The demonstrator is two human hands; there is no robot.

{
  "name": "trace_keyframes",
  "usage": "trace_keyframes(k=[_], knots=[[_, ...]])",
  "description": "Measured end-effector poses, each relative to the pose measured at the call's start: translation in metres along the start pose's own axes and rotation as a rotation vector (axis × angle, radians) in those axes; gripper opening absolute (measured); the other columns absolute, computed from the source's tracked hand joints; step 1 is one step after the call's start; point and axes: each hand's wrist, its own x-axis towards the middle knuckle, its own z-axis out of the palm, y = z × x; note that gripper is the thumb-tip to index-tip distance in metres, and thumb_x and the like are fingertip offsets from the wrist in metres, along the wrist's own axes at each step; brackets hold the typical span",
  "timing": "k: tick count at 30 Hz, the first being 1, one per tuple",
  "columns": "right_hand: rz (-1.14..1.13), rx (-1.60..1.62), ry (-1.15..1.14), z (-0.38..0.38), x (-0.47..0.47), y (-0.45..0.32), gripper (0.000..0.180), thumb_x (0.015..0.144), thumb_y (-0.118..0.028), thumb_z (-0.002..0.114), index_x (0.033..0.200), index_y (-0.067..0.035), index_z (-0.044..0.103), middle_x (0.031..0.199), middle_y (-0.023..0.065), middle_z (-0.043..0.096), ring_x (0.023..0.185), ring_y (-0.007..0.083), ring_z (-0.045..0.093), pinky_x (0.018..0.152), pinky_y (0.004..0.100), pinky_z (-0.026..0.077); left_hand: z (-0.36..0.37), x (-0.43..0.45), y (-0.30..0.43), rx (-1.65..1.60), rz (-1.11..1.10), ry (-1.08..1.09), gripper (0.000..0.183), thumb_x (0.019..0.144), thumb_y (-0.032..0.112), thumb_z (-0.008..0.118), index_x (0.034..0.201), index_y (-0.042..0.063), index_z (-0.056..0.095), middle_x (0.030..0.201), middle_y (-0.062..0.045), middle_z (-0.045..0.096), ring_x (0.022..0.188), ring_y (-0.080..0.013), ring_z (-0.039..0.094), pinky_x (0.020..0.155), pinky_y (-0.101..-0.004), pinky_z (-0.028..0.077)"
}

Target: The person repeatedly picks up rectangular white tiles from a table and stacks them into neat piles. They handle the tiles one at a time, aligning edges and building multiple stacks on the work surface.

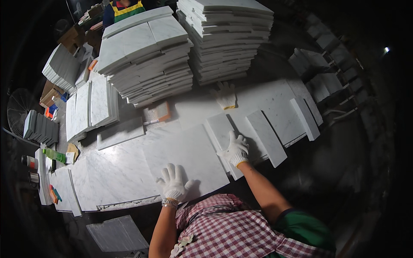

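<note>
My left hand (174,183), in a white knit glove, lies flat with fingers spread near the front edge of a large pale marble tile (190,151). My right hand (237,150), gloved the same way, spans the width of a narrow marble strip (222,127), thumb towards its left side and fingers over its right. This strip lies just right of the large tile, and its near end sticks out past the table edge. Farther right, a second marble strip (266,137) also overhangs the edge. An unworn white glove (226,96) with a yellow cuff lies beyond my right hand.
Tall marble tile stacks (151,61) (232,42) rise at the back. An orange-edged block (164,111) and a marker (151,122) lie before them. At left are a green bottle (54,155) and a fan (21,109). A person (126,11) stands behind the stacks.
</note>
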Motion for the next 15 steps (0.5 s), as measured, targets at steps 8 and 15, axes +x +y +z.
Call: trace_keyframes(k=[8, 15], knots=[[0.013, 0.022, -0.038, -0.005, -0.009, -0.021, 0.11, 0.064, -0.052, 0.086, 0.153, -0.014, 0.034, 0.143, 0.0278, 0.046, 0.134, 0.0428, 0.044, 0.106, 0.0529, 0.043, 0.031, -0.019, -0.087, -0.131, -0.138, 0.309, 0.101, 0.086, 0.064, 0.064, 0.158, 0.005, 0.026, 0.165, -0.026, 0.018, 0.152, -0.0488, 0.016, 0.114, -0.0746, 0.01], [0.018, 0.103, 0.003, 0.026, -0.028, -0.054, 0.114, 0.062, -0.049, 0.088, 0.154, -0.012, 0.034, 0.141, 0.0319, 0.047, 0.133, 0.0468, 0.045, 0.109, 0.0527, 0.042, 0.037, -0.021, -0.125, -0.067, -0.127, 0.434, 0.098, 0.084, 0.06, 0.067, 0.154, 0.002, 0.032, 0.161, -0.029, 0.027, 0.148, -0.0481, 0.025, 0.113, -0.0743, 0.013]])
